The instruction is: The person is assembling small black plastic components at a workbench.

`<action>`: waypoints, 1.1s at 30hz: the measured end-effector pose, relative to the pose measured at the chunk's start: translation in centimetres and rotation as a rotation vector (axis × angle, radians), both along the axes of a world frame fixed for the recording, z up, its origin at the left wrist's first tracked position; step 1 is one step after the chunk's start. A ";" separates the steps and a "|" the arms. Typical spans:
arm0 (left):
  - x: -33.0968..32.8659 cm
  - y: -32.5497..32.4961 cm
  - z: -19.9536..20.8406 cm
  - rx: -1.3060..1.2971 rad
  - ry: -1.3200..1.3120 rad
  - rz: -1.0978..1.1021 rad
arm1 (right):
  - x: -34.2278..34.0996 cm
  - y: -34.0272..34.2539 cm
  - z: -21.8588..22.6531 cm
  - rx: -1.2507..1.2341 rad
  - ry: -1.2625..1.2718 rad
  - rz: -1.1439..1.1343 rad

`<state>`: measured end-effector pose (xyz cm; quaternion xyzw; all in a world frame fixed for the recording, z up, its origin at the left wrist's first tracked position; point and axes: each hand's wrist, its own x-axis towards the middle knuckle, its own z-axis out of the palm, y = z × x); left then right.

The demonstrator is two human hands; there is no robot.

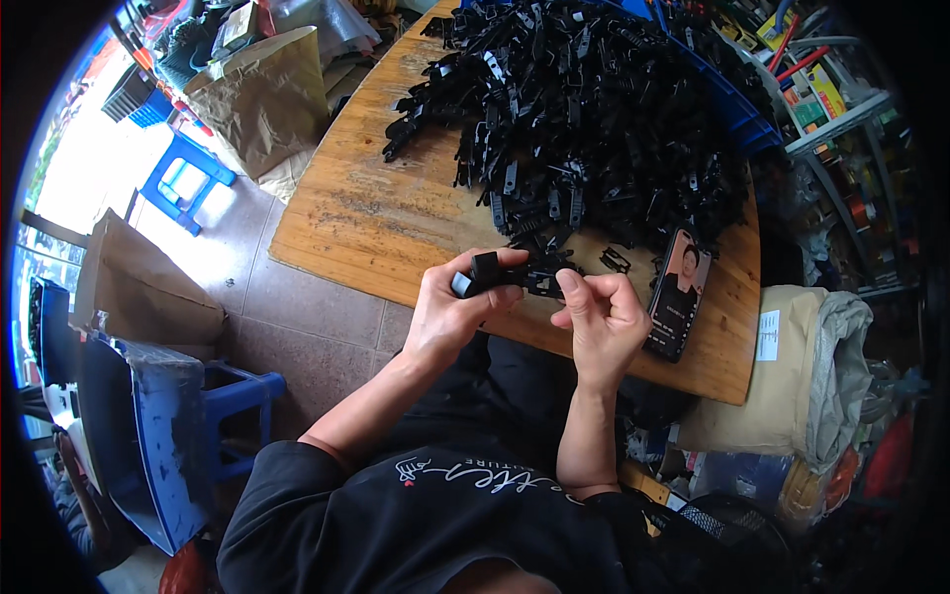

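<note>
My left hand (442, 315) is closed around a black plastic part (485, 272) with a blocky end and a pale, shiny face. It holds the part just above the near edge of the wooden table (346, 213). Close to the part's right end, my right hand (609, 322) has its thumb and forefinger pressed together; whatever sits between them is too small to make out. Beyond both hands lies a big heap of black plastic clip-like pieces (584, 129). One loose black piece (616, 259) rests apart from the heap, near my right fingers.
A phone (680, 297) with a lit screen lies on the table at right. Blue crates (727, 94) border the heap. Paper sacks (762, 376) stand at the right, with another sack (262, 99) at the far left. Blue plastic stools (188, 178) stand on the tiled floor.
</note>
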<state>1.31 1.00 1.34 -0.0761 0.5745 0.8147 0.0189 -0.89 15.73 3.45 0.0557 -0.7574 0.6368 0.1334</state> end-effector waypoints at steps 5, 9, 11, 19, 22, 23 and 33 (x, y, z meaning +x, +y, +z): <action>0.0 0.2 -0.1 -0.037 0.027 -0.012 | 0.3 0.0 -0.1 0.030 0.076 -0.034; 0.2 0.5 0.1 -0.180 0.096 0.017 | 0.4 -0.1 -1.1 0.124 0.128 -0.028; 0.4 0.6 0.6 -0.190 0.124 0.014 | 0.8 -0.5 -1.6 0.181 0.192 -0.035; 0.5 -0.5 0.2 -0.053 0.077 0.105 | 1.3 -0.2 -0.8 0.098 0.135 0.088; 0.5 -0.8 0.7 -0.019 0.023 -0.010 | 1.4 1.0 -1.1 -0.374 -0.310 0.524; 0.5 -0.7 0.5 -0.019 0.026 -0.011 | 1.6 1.0 -1.1 -0.374 -0.307 0.523; -0.9 -2.5 -0.8 0.717 -0.137 -0.028 | -1.8 1.7 -0.1 0.276 0.276 0.228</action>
